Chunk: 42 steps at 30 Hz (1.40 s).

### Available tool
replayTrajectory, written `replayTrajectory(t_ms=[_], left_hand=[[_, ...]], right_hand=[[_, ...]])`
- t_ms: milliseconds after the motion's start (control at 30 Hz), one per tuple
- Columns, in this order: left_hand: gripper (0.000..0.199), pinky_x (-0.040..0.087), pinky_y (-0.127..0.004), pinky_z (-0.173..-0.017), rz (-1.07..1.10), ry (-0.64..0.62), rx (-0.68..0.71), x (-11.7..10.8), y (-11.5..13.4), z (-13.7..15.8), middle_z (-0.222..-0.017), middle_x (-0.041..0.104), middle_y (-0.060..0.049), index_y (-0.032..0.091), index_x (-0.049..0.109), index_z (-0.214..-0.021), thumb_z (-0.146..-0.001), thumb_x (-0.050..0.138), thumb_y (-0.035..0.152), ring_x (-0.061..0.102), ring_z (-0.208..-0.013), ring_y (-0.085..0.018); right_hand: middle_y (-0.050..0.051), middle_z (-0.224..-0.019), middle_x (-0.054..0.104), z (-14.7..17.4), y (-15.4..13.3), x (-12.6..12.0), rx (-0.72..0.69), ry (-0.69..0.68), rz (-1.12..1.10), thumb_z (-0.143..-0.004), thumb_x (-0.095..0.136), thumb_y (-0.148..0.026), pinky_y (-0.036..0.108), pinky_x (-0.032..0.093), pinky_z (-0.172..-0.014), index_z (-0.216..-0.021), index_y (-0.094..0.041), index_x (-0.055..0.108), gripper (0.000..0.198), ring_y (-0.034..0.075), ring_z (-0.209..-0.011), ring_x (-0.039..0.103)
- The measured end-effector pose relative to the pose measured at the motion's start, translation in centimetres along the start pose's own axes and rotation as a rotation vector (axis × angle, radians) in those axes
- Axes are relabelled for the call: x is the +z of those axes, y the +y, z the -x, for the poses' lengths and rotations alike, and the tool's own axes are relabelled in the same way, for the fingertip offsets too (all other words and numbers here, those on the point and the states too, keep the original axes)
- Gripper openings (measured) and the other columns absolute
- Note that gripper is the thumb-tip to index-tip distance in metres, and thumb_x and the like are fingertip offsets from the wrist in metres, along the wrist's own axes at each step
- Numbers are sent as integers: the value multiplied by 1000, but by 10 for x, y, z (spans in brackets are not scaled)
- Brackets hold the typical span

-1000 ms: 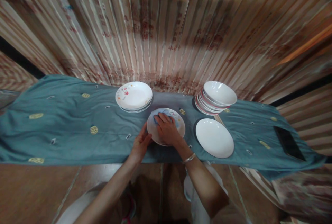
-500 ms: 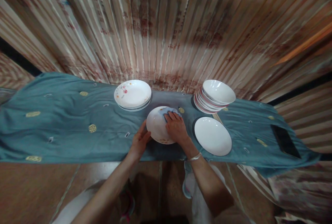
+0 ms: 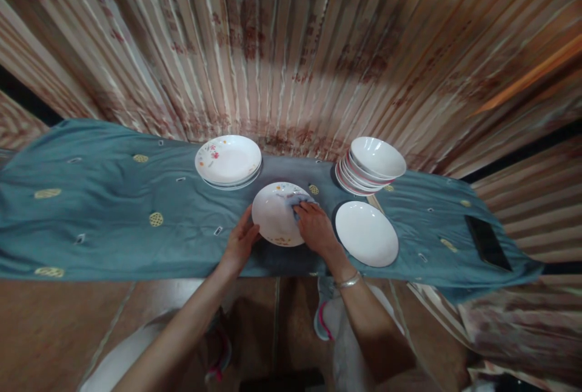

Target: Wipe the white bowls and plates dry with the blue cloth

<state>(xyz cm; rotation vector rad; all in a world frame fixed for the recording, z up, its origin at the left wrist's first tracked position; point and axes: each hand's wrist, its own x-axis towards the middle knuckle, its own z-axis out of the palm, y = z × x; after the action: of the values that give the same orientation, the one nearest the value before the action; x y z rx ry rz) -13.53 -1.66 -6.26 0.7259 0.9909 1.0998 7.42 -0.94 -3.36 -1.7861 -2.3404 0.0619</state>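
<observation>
A white plate [image 3: 275, 216] with small floral prints near its rim is tilted a little above the cloth-covered table. My left hand [image 3: 240, 240] grips its left edge, thumb on the upper face and fingers passing underneath. A pale blue cloth [image 3: 297, 199] lies bunched against the plate's right side. My right hand [image 3: 314, 226] is closed over that cloth and presses it on the plate, hiding part of the right rim. A silver bracelet [image 3: 350, 280] circles my right wrist.
A stack of floral plates [image 3: 230, 159] stands at the back left. Stacked white bowls [image 3: 377, 157] stand at the back right, with a plain white plate [image 3: 366, 233] before them. A dark phone-like slab [image 3: 487, 243] lies far right on the teal tablecloth [image 3: 113, 210]. Curtains [image 3: 282, 59] hang behind.
My right hand and the cloth have shifted slightly over the plate, and the fingers are more bent. The left hand keeps its hold. The whole view has moved a little.
</observation>
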Motion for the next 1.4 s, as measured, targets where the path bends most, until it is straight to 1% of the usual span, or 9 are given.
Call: replayTrajectory(t_ms=[100, 300, 400, 633, 767, 867, 933, 1133, 1400], left_hand=[[104, 55, -42, -98, 0, 9, -4, 0, -1, 0, -109, 77, -10, 18, 39, -155, -66, 86, 42, 70, -107, -29], [96, 55, -43, -98, -8, 20, 13, 2, 0, 1, -100, 78, -7, 19, 45, -153, -68, 84, 39, 71, -100, -26], [94, 56, -43, -97, -11, 24, 13, 3, 2, 2, -100, 78, -6, 20, 46, -152, -67, 84, 37, 71, -99, -26], [94, 56, -42, -95, -19, 21, 28, 4, 1, 1, -107, 77, -7, 21, 47, -151, -67, 84, 39, 69, -104, -27], [100, 56, -41, -95, -23, 17, 30, 5, 2, 1, -107, 77, -9, 18, 43, -154, -66, 84, 42, 67, -108, -28], [102, 55, -40, -95, -25, 14, 21, 7, 3, 2, -106, 77, -9, 15, 40, -155, -66, 84, 41, 68, -106, -28], [101, 55, -40, -96, -19, 17, 22, 7, 3, 2, -107, 77, -10, 15, 41, -155, -67, 84, 40, 68, -105, -27], [92, 55, -43, -96, 0, 15, 28, 6, 1, 0, -110, 77, -8, 21, 47, -152, -68, 82, 38, 69, -104, -27], [93, 54, -43, -100, -18, 8, 29, 8, 4, 2, -121, 74, -9, 19, 43, -154, -70, 79, 35, 68, -111, -28]], right_hand=[[17, -124, 70, 6, 2, 0, -9, 6, -1, -93, 46, -4, 42, 43, -111, -121, -11, 70, 37, 26, -121, 60], [15, -119, 73, 14, 4, -7, -66, -20, -12, -91, 46, -2, 40, 47, -108, -116, -12, 73, 38, 24, -115, 64], [14, -118, 74, 18, 6, -9, -78, -21, -38, -89, 48, -1, 38, 48, -107, -115, -13, 74, 39, 23, -113, 66], [11, -114, 76, 26, 10, -7, -87, 19, -205, -86, 52, -2, 39, 50, -105, -108, -16, 76, 36, 22, -110, 68], [9, -113, 77, 31, 13, -6, -99, 5, -304, -85, 51, -3, 37, 51, -103, -102, -17, 78, 35, 20, -108, 69], [7, -110, 78, 32, 13, -6, -109, -24, -375, -85, 51, -3, 37, 52, -102, -99, -19, 79, 35, 19, -107, 70], [6, -109, 78, 32, 12, -6, -114, -47, -426, -85, 51, -3, 36, 53, -100, -98, -20, 79, 36, 19, -105, 71], [4, -105, 80, 29, 1, -7, -138, -100, -588, -84, 51, -4, 34, 56, -97, -99, -23, 80, 38, 18, -104, 73], [4, -116, 77, 22, -17, -4, -175, -132, -671, -81, 49, -3, 35, 53, -103, -110, -21, 78, 45, 18, -111, 71]])
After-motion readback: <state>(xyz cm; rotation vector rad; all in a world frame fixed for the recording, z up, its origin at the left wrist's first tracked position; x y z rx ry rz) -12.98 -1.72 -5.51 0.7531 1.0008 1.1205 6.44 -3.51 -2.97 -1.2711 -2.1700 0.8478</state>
